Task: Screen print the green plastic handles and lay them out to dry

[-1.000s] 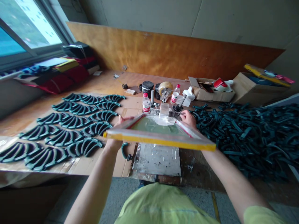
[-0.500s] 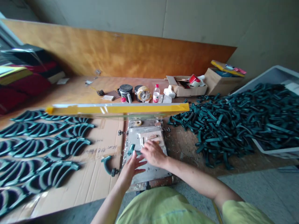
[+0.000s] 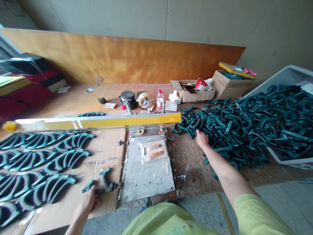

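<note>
My left hand (image 3: 90, 199) is closed around a dark green curved handle-like part (image 3: 89, 186), low over the cardboard sheet (image 3: 97, 209). Just right of it lies another such curved piece (image 3: 105, 178), beside a black clamp knob (image 3: 112, 186). At the near left edge of a heap of the same green parts (image 3: 227, 130), my right hand (image 3: 202, 139) has its fingers curled together against the pieces; what they grip is hidden. Between my hands is a grey plate (image 3: 156, 173) under clear film, with small tan blocks (image 3: 154, 152) on it.
Rows of green parts (image 3: 56, 189) lie on the cardboard at left. A long yellow-taped bar (image 3: 102, 122) crosses above the bench. Behind it stand black tubs (image 3: 128, 99), a bottle (image 3: 160, 99) and open boxes (image 3: 195, 95). A grey bin (image 3: 286, 160) spills parts at right.
My hands were together over the plate. The left has moved left to the cardboard with a green part; the right has gone out to the heap. My view has shifted slightly.
</note>
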A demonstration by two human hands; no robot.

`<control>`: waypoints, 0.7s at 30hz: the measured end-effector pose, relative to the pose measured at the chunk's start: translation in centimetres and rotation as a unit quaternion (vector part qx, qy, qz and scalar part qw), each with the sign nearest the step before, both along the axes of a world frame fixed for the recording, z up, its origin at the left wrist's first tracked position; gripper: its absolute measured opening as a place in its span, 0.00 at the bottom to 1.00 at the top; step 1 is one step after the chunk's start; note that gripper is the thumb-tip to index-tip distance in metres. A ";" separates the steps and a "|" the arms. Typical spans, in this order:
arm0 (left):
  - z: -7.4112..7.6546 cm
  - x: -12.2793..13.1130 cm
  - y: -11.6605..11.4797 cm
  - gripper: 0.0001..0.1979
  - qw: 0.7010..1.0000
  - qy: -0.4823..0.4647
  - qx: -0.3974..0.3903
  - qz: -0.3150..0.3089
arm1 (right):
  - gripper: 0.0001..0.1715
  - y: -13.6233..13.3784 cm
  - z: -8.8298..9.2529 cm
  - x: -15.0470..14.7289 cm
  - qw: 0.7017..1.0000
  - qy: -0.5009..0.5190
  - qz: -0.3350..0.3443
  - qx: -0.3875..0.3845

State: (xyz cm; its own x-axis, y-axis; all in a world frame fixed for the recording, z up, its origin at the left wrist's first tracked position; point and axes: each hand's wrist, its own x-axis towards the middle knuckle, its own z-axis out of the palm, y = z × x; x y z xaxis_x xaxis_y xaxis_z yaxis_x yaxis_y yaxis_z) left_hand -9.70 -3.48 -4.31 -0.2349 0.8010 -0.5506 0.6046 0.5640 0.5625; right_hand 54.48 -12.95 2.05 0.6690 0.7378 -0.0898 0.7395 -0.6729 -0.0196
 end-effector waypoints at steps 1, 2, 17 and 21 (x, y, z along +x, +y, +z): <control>0.2 0.1 0.1 0.24 0.999 0.007 -0.025 -0.025 | 0.17 -0.1 -0.5 0.3 1.000 0.000 -0.005 0.005; 0.5 0.2 0.1 0.25 0.998 0.009 -0.048 -0.046 | 0.16 -0.1 -0.9 0.4 1.000 0.006 -0.015 0.016; 20.7 13.3 7.1 0.27 0.854 -0.374 0.360 -0.017 | 0.09 5.3 1.4 -23.6 0.861 0.151 0.445 0.197; 24.0 15.8 7.5 0.23 0.815 -0.444 0.370 -0.041 | 0.12 5.1 1.6 -24.6 0.876 0.101 0.450 0.140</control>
